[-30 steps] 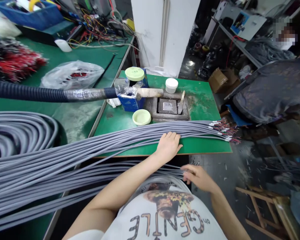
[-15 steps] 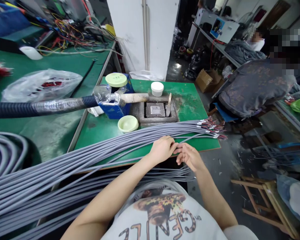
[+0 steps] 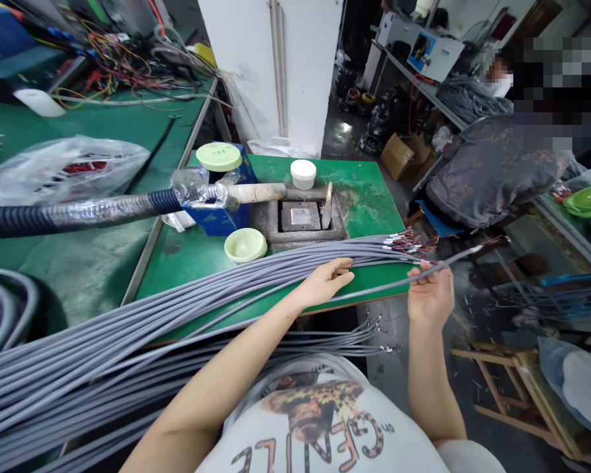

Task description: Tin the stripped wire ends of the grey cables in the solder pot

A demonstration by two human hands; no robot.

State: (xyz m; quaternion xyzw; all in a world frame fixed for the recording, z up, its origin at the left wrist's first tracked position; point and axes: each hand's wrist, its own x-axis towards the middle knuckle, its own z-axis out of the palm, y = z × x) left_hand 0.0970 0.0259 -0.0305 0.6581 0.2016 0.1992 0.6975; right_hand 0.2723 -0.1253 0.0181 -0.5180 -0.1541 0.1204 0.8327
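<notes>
A thick bundle of grey cables (image 3: 187,299) runs from the lower left across the green table (image 3: 374,190), ending in stripped coloured wires (image 3: 414,244) at the right edge. My left hand (image 3: 325,282) lies on the bundle with fingers stretched out, flat on the cables. My right hand (image 3: 431,292) is off the table's right edge, fingers pinched on a single grey cable (image 3: 374,289) that it holds out to the right, apart from the bundle. A second layer of grey cables (image 3: 325,341) hangs below the table edge.
A solder pot (image 3: 300,220) sits sunk in the table with a pale green lid (image 3: 245,244), a blue box (image 3: 221,217) and a white jar (image 3: 303,174) near it. A black corrugated hose (image 3: 69,213) crosses from the left. A person in dark clothing (image 3: 492,171) sits at the right. A wooden stool (image 3: 522,387) stands on the floor.
My right hand rose from below the table, met my left hand, took one cable and drew it out to the right. My left hand stayed on the bundle and flattened.
</notes>
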